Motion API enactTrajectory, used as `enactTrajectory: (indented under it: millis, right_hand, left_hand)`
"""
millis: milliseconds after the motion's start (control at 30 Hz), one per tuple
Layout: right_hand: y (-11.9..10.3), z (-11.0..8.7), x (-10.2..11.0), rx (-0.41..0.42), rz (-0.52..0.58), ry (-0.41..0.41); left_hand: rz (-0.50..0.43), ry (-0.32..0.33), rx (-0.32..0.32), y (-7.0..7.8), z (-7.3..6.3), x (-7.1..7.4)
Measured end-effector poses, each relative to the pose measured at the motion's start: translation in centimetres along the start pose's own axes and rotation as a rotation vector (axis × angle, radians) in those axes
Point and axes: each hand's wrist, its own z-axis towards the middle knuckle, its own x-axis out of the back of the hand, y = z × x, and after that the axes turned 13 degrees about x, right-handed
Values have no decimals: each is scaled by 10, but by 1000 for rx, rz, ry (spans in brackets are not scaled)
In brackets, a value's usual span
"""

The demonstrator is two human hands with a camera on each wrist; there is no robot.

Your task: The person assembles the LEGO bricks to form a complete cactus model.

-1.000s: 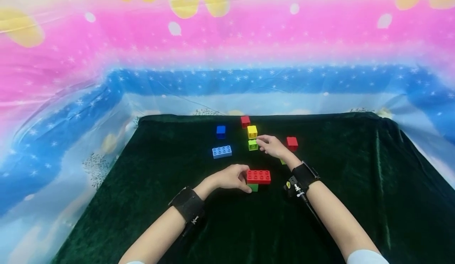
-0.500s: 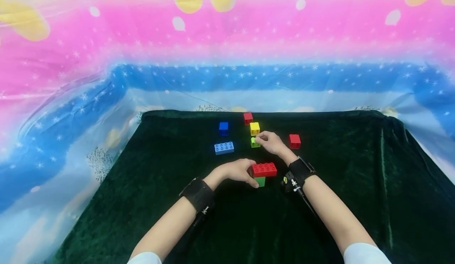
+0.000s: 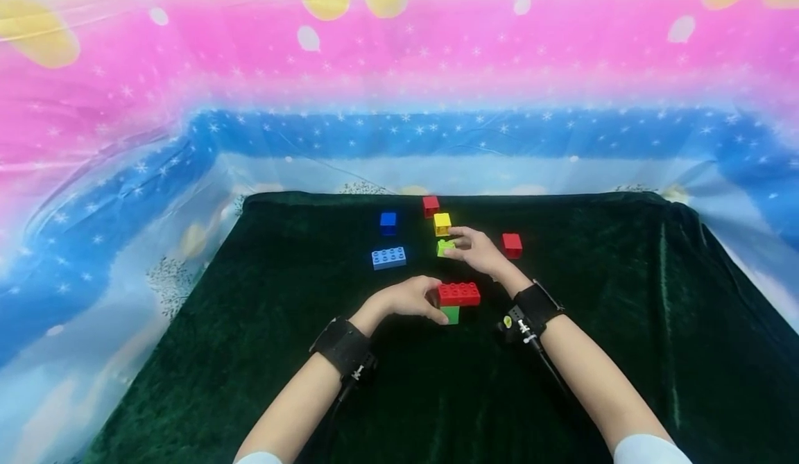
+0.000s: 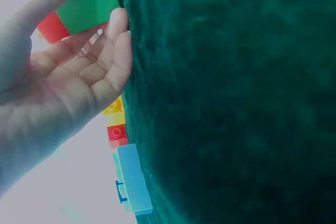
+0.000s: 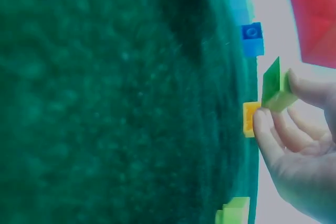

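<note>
My left hand holds a small stack of toy building bricks, with thumb and fingers at its left side. A long studded red brick sits on top of a green brick and juts out to the right. My right hand pinches a small lime-green brick between thumb and fingers. That brick looks tilted and off the cloth in the right wrist view. Just behind it stands a yellow brick. A second lime-green brick lies on the cloth, hidden from the head view.
A light-blue studded brick and a dark-blue brick lie to the left. One red brick is near the back edge, another red brick at right. Dark green cloth covers the table; a patterned curtain surrounds it.
My right hand has closed on the lime-green brick, which now tilts in its fingers. The stack in my left hand has shifted slightly. The head view has moved a little.
</note>
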Motion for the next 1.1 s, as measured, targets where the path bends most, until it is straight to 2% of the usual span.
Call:
enactTrajectory:
  millis: [133, 333, 667, 1100]
  right_hand:
    - [-5, -8, 4, 20, -11, -25]
    - [-18, -23, 9, 31, 61, -46]
    - [-43, -49, 8, 121, 109, -164]
    - [-40, -64, 2, 178, 36, -228]
  left_hand:
    - [-13, 13, -19, -1, -2, -1]
    - [-14, 12, -50, -2, -1, -2]
    - [-57, 4, -49, -6, -3, -3]
    - [-57, 20, -53, -6, -3, -5]
